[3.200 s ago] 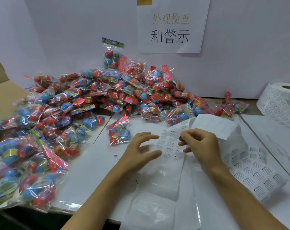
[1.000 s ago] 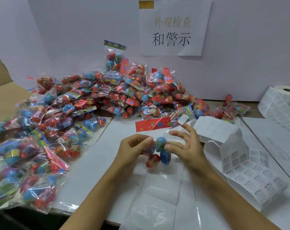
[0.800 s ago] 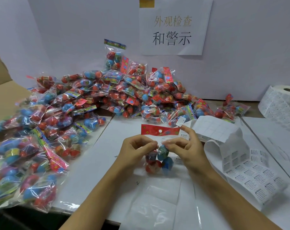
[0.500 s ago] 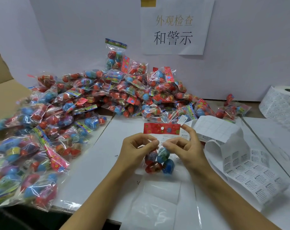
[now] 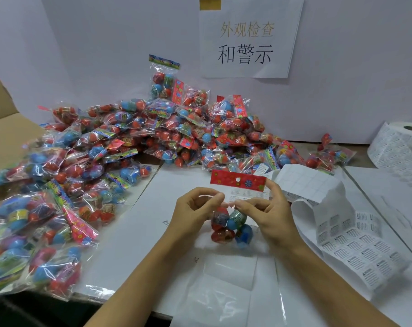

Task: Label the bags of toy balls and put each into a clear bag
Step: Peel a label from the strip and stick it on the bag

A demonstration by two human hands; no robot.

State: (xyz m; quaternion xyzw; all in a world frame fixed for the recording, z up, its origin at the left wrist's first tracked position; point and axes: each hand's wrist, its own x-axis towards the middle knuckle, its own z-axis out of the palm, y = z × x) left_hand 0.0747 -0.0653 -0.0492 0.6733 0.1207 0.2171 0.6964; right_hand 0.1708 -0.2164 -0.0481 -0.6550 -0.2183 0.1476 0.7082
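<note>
Both hands, left [image 5: 195, 208] and right [image 5: 268, 213], pinch one bag of toy balls [image 5: 231, 223] upright between them above the white surface [image 5: 139, 232], its red header card [image 5: 238, 182] now raised and level rather than tilted as a second ago, the heap of bags [image 5: 129, 142] behind.

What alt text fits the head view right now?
Both hands, left hand and right hand, hold one bag of toy balls upright over a white table. A pile of bags lies left and behind, label sheets right, clear bags in front.
</note>
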